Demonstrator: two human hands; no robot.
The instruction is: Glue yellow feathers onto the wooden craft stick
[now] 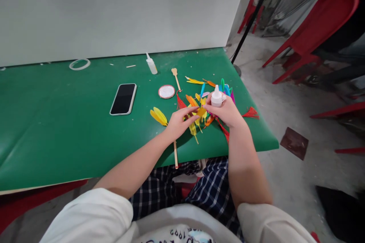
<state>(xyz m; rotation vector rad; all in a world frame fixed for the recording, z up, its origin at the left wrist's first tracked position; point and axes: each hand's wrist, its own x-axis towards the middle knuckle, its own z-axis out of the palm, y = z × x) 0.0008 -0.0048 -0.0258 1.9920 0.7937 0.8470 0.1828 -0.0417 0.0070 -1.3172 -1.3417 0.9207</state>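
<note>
My right hand point(226, 111) is wrapped around a white glue bottle point(217, 98), nozzle pointing up. Its fingertips also reach a small yellow-orange feather point(201, 111), which my left hand point(180, 122) pinches between thumb and fingers. Under and around both hands lie yellow feathers point(193, 131), an orange feather point(191, 100), a blue feather point(202, 90) and red tassels point(180, 102). A wooden stick point(175, 155) runs out below my left wrist; its upper end is hidden. Left of that wrist rests a pair of yellow feathers point(158, 115).
On the green table point(71, 133) are a phone point(123, 99), a tape ring point(80, 64), a second glue bottle point(152, 64), a round white disc point(166, 91) and a wooden stick with a shaped head point(175, 72). A white wall point(114, 11) stands behind. Red chairs point(322, 22) are at right.
</note>
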